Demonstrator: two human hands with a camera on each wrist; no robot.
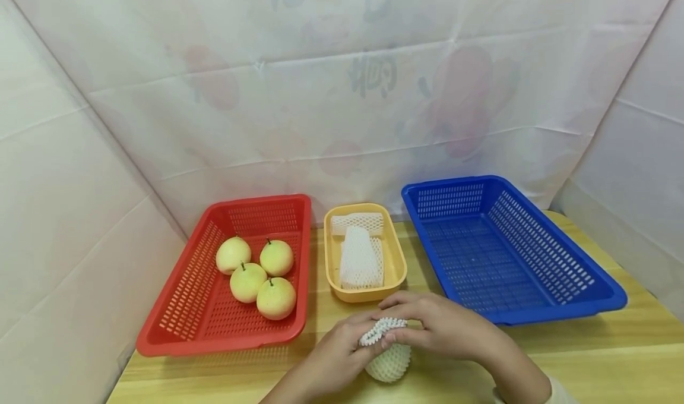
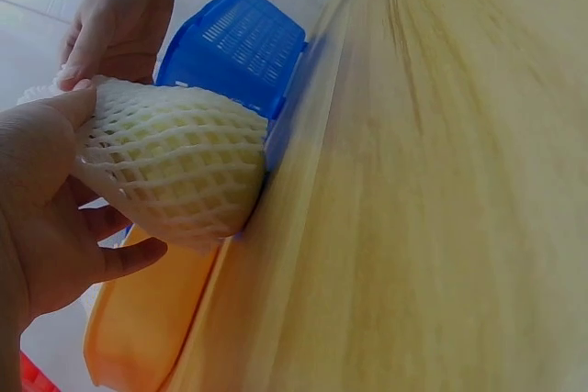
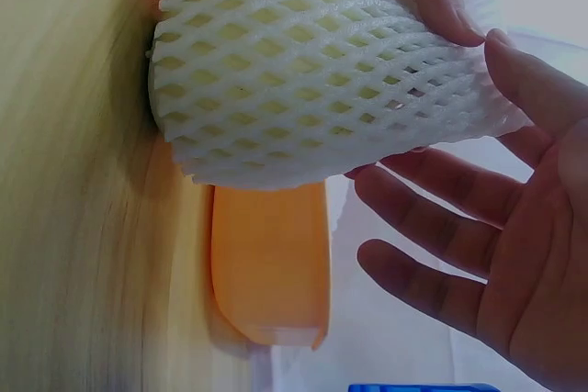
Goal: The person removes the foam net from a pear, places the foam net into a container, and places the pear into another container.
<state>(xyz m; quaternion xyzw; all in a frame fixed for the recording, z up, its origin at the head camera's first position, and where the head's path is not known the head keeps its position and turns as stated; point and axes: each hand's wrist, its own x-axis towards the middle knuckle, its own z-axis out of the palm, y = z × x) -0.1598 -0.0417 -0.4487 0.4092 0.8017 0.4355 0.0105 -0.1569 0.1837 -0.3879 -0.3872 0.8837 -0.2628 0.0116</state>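
A round yellow pear [image 1: 389,365] sits on the table at the front middle inside a white foam net sleeve [image 3: 294,71]. The sleeve's gathered upper end rises above the fruit. My left hand [image 1: 338,354] pinches that end between thumb and fingers from the left side. From the right, my right hand [image 1: 451,328] pinches the same rim, thumb against the mesh. In the right wrist view the other right fingers [image 3: 427,208] spread loosely behind the sleeve. Through the mesh in the left wrist view, the pear's yellow skin shows.
On the left, a red basket [image 1: 224,346] holds several yellow pears [image 1: 276,299]. A yellow-orange tray [image 1: 395,267] with folded foam net sleeves [image 1: 359,261] stands behind the hands. To the right is an empty blue basket [image 1: 481,261]. A pale printed cloth [image 1: 320,107] hangs behind.
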